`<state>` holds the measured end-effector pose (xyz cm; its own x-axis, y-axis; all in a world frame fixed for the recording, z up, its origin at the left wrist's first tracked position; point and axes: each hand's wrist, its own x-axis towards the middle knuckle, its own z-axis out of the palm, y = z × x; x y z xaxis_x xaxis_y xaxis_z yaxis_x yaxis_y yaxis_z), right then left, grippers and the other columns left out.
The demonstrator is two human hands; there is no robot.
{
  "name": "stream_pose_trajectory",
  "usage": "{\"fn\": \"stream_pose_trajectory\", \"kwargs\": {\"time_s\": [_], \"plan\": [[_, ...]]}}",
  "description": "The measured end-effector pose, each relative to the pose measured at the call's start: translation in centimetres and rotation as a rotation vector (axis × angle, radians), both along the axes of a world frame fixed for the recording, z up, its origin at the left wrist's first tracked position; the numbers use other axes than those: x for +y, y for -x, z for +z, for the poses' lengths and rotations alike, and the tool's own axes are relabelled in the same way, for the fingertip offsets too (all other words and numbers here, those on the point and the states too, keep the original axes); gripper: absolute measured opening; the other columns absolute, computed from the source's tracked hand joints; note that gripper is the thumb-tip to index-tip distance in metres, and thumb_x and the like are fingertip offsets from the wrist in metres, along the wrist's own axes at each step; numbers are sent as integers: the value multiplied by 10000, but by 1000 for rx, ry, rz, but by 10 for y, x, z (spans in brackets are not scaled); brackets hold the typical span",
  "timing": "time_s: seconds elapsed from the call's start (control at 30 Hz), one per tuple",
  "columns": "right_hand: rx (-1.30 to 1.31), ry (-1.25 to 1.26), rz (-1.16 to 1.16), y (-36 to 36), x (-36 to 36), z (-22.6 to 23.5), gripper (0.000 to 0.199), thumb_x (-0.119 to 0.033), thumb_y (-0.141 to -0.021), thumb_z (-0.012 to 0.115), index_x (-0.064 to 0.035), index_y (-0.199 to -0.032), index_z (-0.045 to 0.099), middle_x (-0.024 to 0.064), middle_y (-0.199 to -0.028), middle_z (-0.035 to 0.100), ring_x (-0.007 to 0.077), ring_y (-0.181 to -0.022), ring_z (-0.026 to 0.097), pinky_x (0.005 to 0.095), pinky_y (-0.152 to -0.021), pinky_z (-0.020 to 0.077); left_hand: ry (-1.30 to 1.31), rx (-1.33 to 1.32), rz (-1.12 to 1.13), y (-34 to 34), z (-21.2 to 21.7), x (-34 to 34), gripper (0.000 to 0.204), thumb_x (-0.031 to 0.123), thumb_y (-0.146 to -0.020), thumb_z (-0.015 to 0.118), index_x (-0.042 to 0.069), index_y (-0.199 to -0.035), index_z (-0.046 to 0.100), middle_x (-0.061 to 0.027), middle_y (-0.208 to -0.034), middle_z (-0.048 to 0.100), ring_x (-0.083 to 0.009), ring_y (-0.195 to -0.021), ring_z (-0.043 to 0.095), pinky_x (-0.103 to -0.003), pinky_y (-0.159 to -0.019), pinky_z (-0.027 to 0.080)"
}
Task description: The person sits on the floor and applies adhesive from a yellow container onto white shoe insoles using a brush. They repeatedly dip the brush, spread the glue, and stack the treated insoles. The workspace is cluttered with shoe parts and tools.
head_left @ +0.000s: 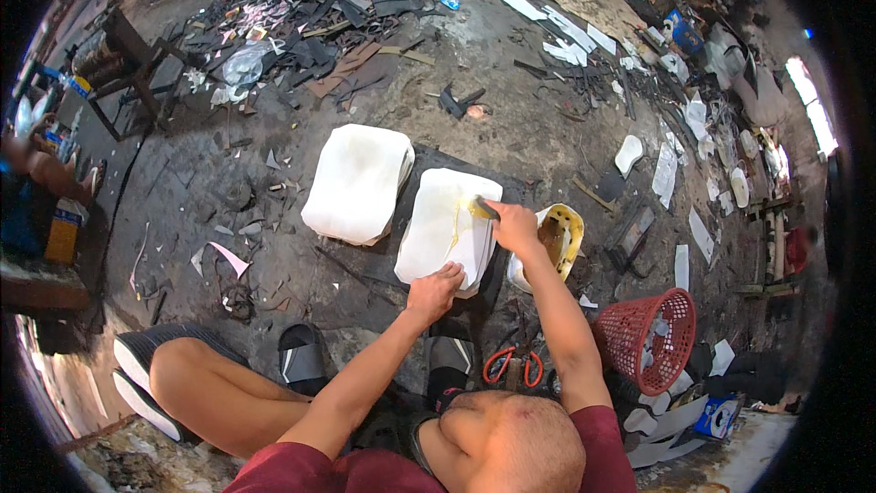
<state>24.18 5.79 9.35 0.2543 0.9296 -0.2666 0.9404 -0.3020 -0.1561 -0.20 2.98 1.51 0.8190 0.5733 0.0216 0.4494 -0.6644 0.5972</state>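
Scraps [315, 53] littered the floor [401, 105] beyond the edges of the dark mat [518, 188]. The right grip [516, 226] clamped a tool [485, 208]; the left grip [436, 289] touched white sheets [431, 236], closure unclear.

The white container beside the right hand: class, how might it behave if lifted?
The white container may feel sticky or slippery at the rim, since yellow smears coat it. Tilting it could let something spill, as its top is open and yellow-brown matter shows inside.
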Motion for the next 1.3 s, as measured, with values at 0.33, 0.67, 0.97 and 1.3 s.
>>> {"fn": "stream_pose_trajectory", "kwargs": {"time_s": [0.33, 0.67, 0.97, 1.3], "plan": [[241, 157, 344, 16, 50, -10, 364, -174, -759, 685, -372, -1053, 764, 43, -992, 749, 289, -950, 701, 414, -795, 551, 72, 65, 37, -4, 4, 2, 356, 52, -854, 575, 122, -1200, 615, -22, -1381, 585, -232, -1247, 589, -424, -836, 583], [211, 59, 97, 11, 21, -3, 393, -230, -849, 680, -390, -1207, 690, 100, -1016, 736, 323, -922, 703, 463, -819, 562, 422, -287, 392, 15, -7, -13, 339, 41, -835, 630, 93, -1166, 681, -103, -1340, 619, -268, -1261, 578, -401, -914, 548], [257, -92, 254, 94, -61, -15, 395, -151, -833, 632, -293, -1195, 705, 77, -1048, 736, 318, -911, 702, 449, -781, 564, 596, -268, 967, 56, -31, 3, 426, 11, -880, 546, 7, -1296, 634, -162, -1139, 624, -304, -1043, 613, -380, -930, 481], [328, -68, 262, 136, -117, 4, 460, -76, -798, 665, -181, -1246, 673, 61, -1169, 711, 245, -1029, 690, 368, -839, 566, 578, -339, 938, 66, -14, 8, 362, -24, -914, 493, -13, -1232, 665, -182, -1186, 664, -304, -1099, 638, -364, -964, 485]]}}
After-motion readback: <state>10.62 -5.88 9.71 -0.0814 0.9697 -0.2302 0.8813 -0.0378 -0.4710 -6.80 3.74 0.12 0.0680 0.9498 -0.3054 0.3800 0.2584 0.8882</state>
